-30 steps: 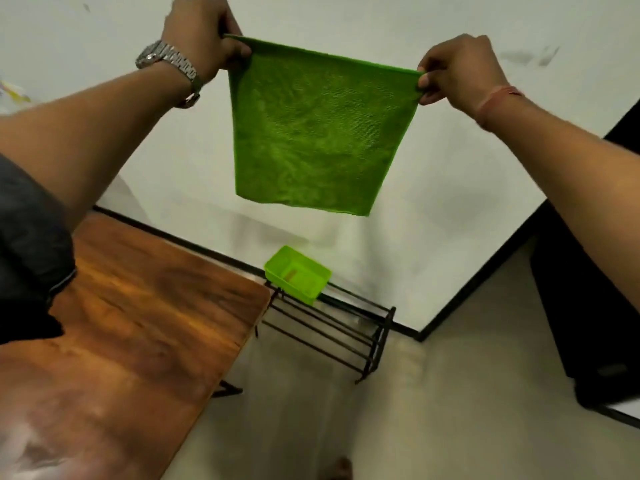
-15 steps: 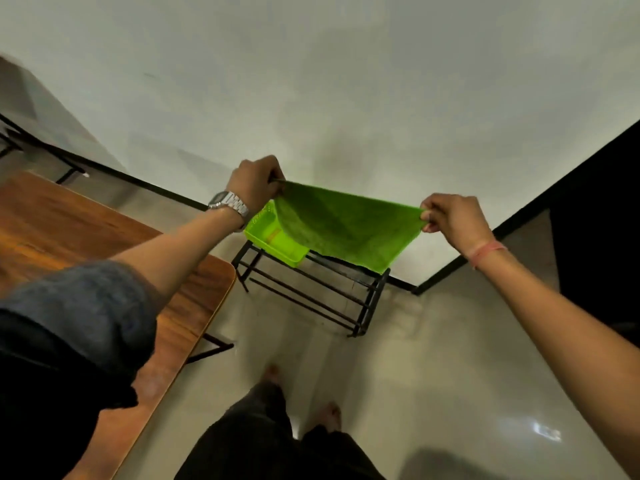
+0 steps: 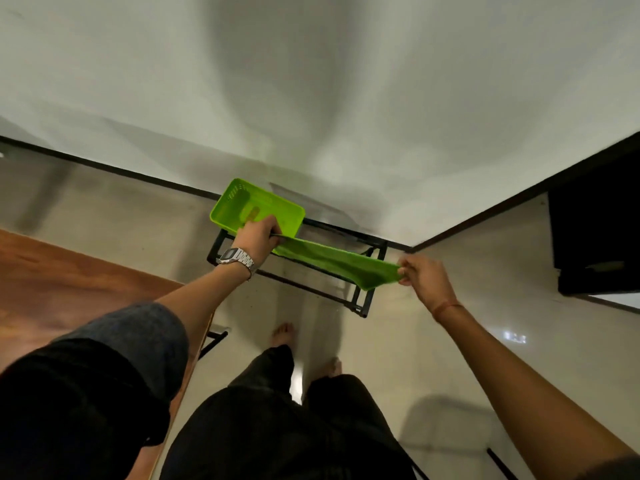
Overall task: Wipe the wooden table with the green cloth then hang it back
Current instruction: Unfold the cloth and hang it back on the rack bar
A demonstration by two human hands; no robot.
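The green cloth [image 3: 341,263] is stretched nearly flat between both hands, low over the black metal rack [image 3: 360,303] by the wall. My left hand [image 3: 258,239], with a silver watch on the wrist, pinches the cloth's left corner just in front of the green tray. My right hand [image 3: 424,277] pinches the right corner above the rack's right end. The cloth sags a little at its right side. The wooden table [image 3: 62,285] lies at the left, partly behind my left sleeve.
A bright green plastic tray [image 3: 242,200] sits on the rack's left end against the white wall. A dark cabinet [image 3: 595,237] stands at the right. My legs and bare feet are on the glossy tiled floor right in front of the rack.
Both hands have brought the cloth down from head height by the wall to just over the rack. The view has tilted downward, showing my legs and feet.
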